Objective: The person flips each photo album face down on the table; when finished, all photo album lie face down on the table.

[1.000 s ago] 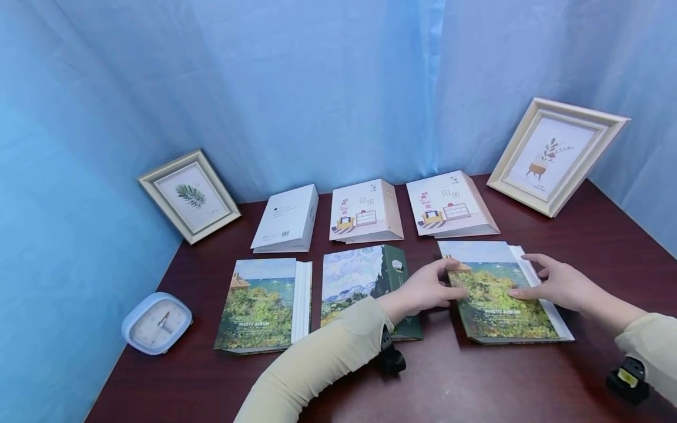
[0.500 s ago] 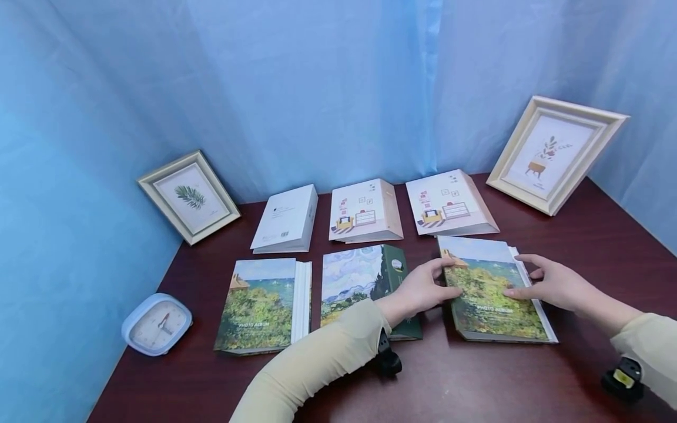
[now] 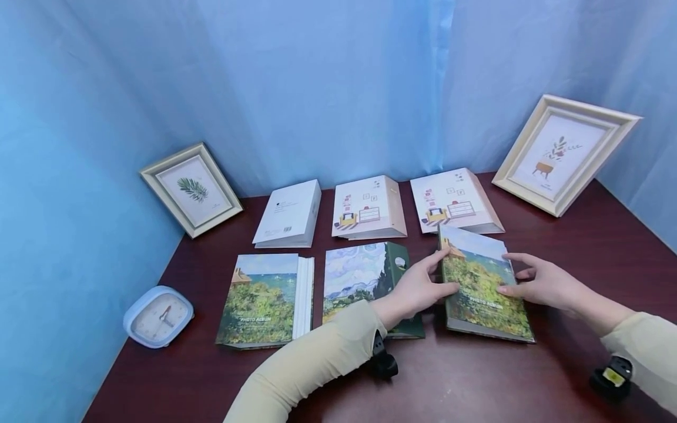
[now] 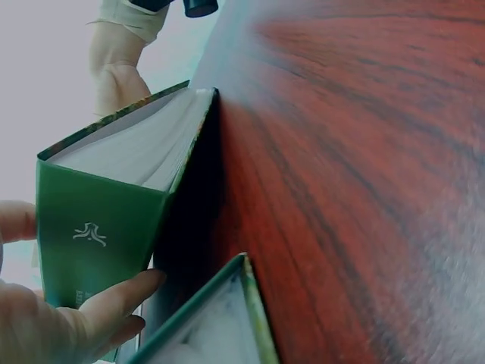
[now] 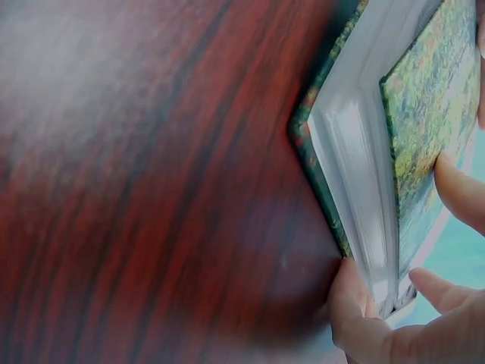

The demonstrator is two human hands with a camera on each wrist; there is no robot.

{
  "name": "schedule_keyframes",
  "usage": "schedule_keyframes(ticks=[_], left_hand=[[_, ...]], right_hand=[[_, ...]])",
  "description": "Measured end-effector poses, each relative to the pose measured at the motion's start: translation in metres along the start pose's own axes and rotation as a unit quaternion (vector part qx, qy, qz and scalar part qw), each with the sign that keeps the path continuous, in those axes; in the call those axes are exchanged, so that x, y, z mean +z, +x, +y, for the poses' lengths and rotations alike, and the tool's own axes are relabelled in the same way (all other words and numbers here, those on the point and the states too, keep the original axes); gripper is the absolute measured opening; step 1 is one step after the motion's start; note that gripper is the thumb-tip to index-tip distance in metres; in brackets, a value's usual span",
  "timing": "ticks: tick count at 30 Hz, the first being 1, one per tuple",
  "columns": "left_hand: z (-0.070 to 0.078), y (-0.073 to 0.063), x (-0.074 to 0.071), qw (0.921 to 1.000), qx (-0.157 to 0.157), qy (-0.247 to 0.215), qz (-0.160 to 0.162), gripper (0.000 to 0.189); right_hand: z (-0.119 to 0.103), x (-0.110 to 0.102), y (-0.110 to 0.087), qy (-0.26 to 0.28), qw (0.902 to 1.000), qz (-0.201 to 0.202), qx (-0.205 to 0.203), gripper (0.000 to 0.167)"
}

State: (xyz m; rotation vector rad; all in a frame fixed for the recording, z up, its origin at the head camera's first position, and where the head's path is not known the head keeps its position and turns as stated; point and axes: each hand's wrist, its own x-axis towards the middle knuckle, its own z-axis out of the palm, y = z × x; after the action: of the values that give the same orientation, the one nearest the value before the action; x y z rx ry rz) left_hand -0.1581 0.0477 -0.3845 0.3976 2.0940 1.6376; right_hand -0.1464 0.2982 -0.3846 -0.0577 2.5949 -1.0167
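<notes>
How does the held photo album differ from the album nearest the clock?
The left hand and right hand grip the held album; the clock-side album lies unheld. In the head view, the clock-side album shows a white strip beside its cover, the held album none. Both covers show one landscape.

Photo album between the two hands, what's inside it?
Inside the held photo album, pale page edges show between the covers; the page faces are covered, so I can't see what they hold.
</notes>
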Motion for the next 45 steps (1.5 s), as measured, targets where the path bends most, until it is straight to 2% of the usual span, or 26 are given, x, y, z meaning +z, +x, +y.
schedule_keyframes(ticks=[10, 18, 28, 37, 45], left_hand=[[0.007, -0.008, -0.013, 0.9999, 0.001, 0.014, 0.007, 0.063], [0.017, -0.016, -0.027, 0.9995, 0.0, -0.032, -0.001, 0.061], [0.029, -0.025, -0.046, 0.999, 0.017, 0.037, -0.018, 0.052], [0.035, -0.03, -0.053, 0.998, 0.018, 0.055, -0.024, 0.048], [0.045, -0.035, -0.055, 0.997, 0.017, 0.072, -0.025, 0.046]], right_hand=[[-0.011, 0.006, 0.001, 0.049, 0.9986, -0.018, 0.005, 0.091], [-0.024, 0.014, 0.005, 0.094, 0.9946, -0.045, -0.001, 0.091], [-0.035, 0.021, 0.011, 0.148, 0.985, -0.087, -0.015, 0.088], [-0.04, 0.027, 0.015, 0.176, 0.9797, -0.094, -0.022, 0.088], [-0.042, 0.026, 0.017, 0.178, 0.9767, -0.115, -0.031, 0.088]])
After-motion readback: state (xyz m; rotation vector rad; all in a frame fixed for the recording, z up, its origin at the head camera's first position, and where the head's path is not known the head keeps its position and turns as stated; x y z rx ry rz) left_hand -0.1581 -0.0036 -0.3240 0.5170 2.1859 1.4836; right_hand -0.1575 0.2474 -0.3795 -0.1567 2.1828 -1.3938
